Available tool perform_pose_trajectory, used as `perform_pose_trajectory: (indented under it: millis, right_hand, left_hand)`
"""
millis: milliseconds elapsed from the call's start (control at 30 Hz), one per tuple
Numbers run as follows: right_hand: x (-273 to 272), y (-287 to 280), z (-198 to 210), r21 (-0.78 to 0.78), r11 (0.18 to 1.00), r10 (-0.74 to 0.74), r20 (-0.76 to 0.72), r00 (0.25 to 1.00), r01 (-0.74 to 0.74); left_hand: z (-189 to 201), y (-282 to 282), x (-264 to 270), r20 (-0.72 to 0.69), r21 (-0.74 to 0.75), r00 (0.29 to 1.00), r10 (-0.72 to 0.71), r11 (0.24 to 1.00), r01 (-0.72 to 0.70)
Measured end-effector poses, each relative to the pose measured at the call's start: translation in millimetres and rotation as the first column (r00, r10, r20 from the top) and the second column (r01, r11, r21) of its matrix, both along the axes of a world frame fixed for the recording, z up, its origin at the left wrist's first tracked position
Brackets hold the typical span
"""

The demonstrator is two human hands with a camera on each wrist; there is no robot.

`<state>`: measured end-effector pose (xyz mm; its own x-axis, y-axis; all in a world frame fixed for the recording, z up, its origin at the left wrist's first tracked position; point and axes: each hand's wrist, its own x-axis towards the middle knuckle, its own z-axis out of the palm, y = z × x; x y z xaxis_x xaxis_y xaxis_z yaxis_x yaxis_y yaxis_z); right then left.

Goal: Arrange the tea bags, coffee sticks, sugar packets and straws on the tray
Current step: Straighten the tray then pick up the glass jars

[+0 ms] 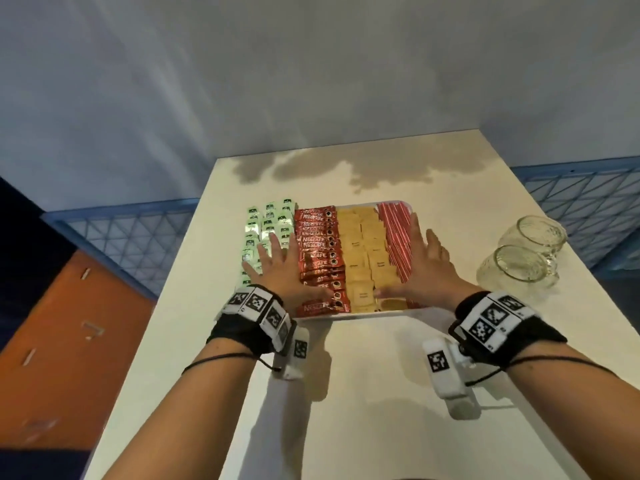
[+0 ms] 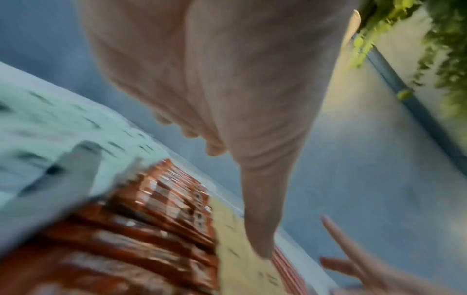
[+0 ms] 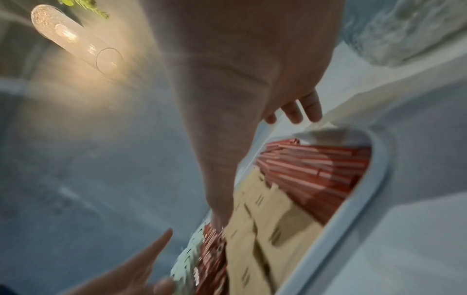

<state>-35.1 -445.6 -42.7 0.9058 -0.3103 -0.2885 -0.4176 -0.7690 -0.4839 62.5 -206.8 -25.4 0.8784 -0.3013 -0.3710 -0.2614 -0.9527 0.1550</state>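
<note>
A white tray [image 1: 363,315] on the table holds four rows: green tea bags [image 1: 263,230] on the left, red coffee sticks [image 1: 317,237], tan sugar packets [image 1: 363,247], and red-and-white straws [image 1: 396,230] on the right. My left hand [image 1: 278,270] lies flat with spread fingers over the tea bags, its thumb towards the coffee sticks [image 2: 141,229]. My right hand [image 1: 426,266] is spread over the straws [image 3: 316,169], its thumb reaching across the near sugar packets [image 3: 272,219]. Neither hand holds anything. The left edge of the tray is hidden under the tea bags.
Two empty glass jars [image 1: 533,233] [image 1: 516,268] lie on their sides to the right of the tray. The white table [image 1: 346,393] runs on towards me in front of the tray. Blue crates [image 1: 581,199] stand beyond both table sides.
</note>
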Motion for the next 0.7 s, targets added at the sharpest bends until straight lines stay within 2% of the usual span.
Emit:
perform_pose_trajectory:
  millis: [100, 233, 433, 700]
  right_hand:
    - [-2, 8, -11, 0.054, 0.998, 0.021, -0.055, 0.998, -0.018]
    - [-5, 8, -17, 0.103, 0.995, -0.008, -0.022, 1.000, 0.010]
    - [2, 24, -12, 0.076, 0.997, 0.011, -0.020, 1.000, -0.009]
    - [25, 50, -15, 0.063, 0.998, 0.034, -0.038, 0.999, -0.031]
  left_hand:
    - [-6, 43, -8, -0.050, 0.022, 0.985, 0.163, 0.987, -0.162]
    - [-15, 76, -12, -0.206, -0.144, 0.944, 0.259, 0.946, -0.291]
    - [-12, 101, -14, -0.126, -0.269, 0.957, 0.261, 0.919, -0.286]
    - [-7, 129, 4, -0.108, -0.259, 0.942, 0.319, 0.905, -0.336]
